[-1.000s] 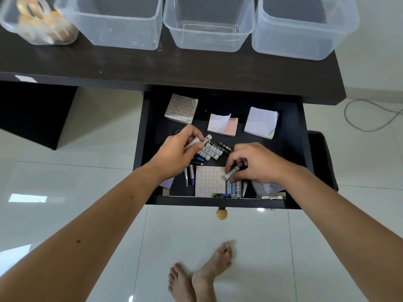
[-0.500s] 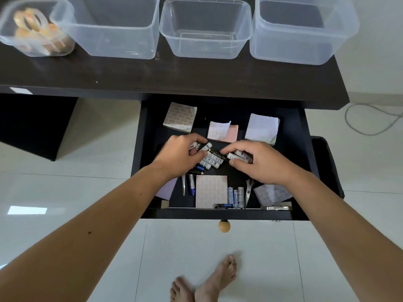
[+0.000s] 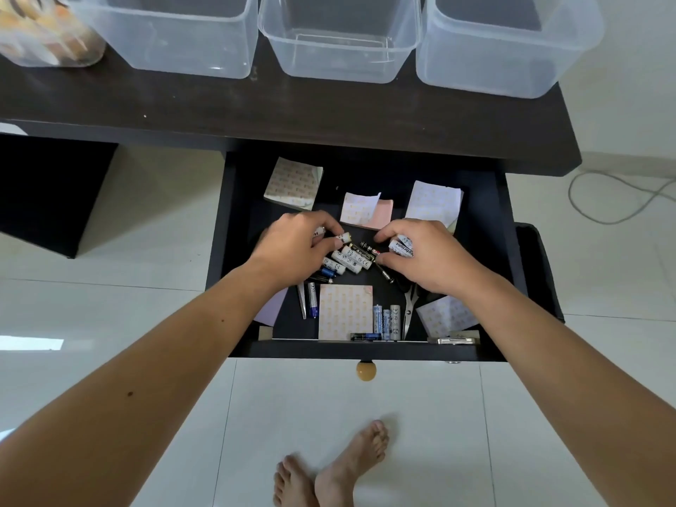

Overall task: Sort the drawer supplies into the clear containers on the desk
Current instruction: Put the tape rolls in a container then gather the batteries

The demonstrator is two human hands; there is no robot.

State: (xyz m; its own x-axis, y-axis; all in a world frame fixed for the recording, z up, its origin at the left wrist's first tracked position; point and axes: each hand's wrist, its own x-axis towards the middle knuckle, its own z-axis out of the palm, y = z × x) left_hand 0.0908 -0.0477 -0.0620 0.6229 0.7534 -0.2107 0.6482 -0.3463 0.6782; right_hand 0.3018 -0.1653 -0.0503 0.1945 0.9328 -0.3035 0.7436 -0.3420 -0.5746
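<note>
Nearest the body, along the front wall of the open drawer [image 3: 365, 351], three batteries [image 3: 386, 321] stand side by side with another lying crosswise below them, beside a patterned notepad [image 3: 345, 311] and a pair of scissors [image 3: 409, 309]. Further in, both hands work the middle of the drawer. The left hand [image 3: 292, 247] pinches a white battery [image 3: 344, 237] between thumb and fingertips, its long axis running roughly nine to three. The right hand [image 3: 428, 256] is closed around a few white batteries [image 3: 401, 247], their ends poking out toward ten o'clock. Between the two hands lies the loose battery pile [image 3: 351, 259], most of it angled from eight toward two o'clock; it sits at about four o'clock from the left pinch and touches that hand, so the left looks the nearer one to gather more. Beyond, at twelve o'clock, three empty clear containers [image 3: 340, 42] wait on the desk [image 3: 256, 111], well apart from the hands.
</note>
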